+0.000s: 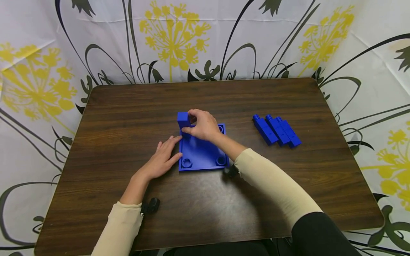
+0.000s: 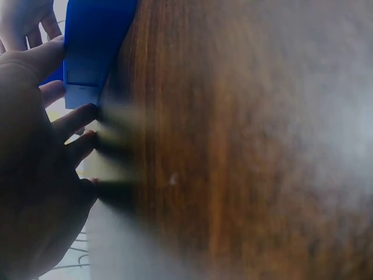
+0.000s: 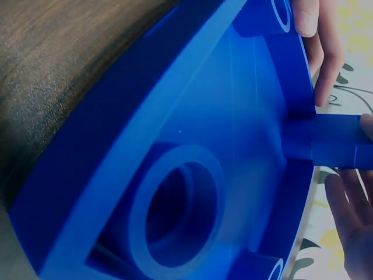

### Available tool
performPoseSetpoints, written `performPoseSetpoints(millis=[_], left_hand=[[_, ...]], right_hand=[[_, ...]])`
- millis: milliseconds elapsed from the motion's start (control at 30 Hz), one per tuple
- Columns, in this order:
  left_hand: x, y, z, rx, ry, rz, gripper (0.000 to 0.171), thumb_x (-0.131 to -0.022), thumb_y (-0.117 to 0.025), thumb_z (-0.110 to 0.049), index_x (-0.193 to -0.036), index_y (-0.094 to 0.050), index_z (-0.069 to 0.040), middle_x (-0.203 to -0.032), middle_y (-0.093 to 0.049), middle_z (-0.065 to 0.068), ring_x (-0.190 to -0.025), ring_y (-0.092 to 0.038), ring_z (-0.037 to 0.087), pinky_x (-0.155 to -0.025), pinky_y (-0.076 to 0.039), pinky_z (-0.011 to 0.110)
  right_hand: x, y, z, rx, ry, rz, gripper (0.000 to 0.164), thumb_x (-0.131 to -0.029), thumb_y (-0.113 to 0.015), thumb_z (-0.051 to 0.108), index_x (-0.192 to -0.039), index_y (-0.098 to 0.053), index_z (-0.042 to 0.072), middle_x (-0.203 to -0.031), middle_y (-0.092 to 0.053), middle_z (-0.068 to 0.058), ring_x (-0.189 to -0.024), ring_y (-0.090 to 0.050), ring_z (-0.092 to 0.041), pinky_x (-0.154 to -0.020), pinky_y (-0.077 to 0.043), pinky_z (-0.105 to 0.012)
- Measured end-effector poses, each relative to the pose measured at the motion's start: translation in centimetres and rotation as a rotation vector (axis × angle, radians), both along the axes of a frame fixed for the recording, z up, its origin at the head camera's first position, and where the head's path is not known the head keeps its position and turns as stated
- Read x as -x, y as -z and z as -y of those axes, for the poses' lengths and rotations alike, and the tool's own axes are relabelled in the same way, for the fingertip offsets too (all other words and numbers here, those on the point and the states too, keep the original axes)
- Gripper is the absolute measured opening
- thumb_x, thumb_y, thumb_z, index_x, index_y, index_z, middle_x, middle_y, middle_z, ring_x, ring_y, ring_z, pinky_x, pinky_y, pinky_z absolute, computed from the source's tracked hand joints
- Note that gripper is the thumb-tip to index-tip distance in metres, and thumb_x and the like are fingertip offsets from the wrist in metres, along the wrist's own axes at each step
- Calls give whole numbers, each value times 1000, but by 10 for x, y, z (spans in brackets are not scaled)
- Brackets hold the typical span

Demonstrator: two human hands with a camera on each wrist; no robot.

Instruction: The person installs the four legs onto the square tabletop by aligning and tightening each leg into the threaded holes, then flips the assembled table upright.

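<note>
A square blue tabletop [image 1: 203, 154] lies underside up on the table, with a raised rim and round sockets [image 3: 175, 213] at its corners. At its far left corner a blue table leg [image 1: 183, 119] stands upright. My right hand [image 1: 204, 125] grips this leg between thumb and fingers, as the right wrist view also shows. My left hand [image 1: 162, 160] lies against the tabletop's left side, its fingers [image 2: 76, 121] extended and touching the edge. The leg's lower end at the socket is partly hidden by the right hand in the head view.
Three more blue legs [image 1: 277, 131] lie side by side at the right, their round pegs pointing away from me. The brown wood-grain table [image 1: 128, 110] reaches back to a flower-patterned curtain [image 1: 109, 32].
</note>
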State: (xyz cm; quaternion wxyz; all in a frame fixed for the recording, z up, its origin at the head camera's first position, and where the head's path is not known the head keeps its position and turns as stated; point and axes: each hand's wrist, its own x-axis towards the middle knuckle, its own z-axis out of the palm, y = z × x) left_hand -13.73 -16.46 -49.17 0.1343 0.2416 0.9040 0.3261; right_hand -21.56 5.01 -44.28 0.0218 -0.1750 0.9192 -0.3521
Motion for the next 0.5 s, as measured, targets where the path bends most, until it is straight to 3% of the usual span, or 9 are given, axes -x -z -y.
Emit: performPoseSetpoints(millis=[200, 333, 500], left_hand=[[1, 1, 1, -2, 2, -20, 63, -102, -49, -40, -155, -25, -14, -159, -26, 12, -149, -11, 32, -113, -2, 61], [1, 1, 1, 13, 7, -40, 64, -102, -51, -40, -155, -26, -14, -158, -27, 14, -148, -13, 33, -112, -4, 62], [0, 1, 0, 26, 7, -41, 65, -101, -52, -40, -155, -26, -14, -158, -28, 15, -148, -14, 33, -112, -5, 63]], right_hand=[[-6, 0, 2, -10, 55, -59, 36, -78, -82, 40, -104, -69, 18, -97, -70, 5, -93, -65, -11, -77, -50, -33], [-10, 3, 4, -5, 94, -74, 48, -78, -82, 40, -117, -69, 15, -102, -72, 3, -94, -67, -11, -81, -50, -34], [-13, 4, 6, -5, 129, -82, 52, -79, -82, 40, -121, -69, 13, -106, -73, 1, -96, -68, -12, -84, -50, -35]])
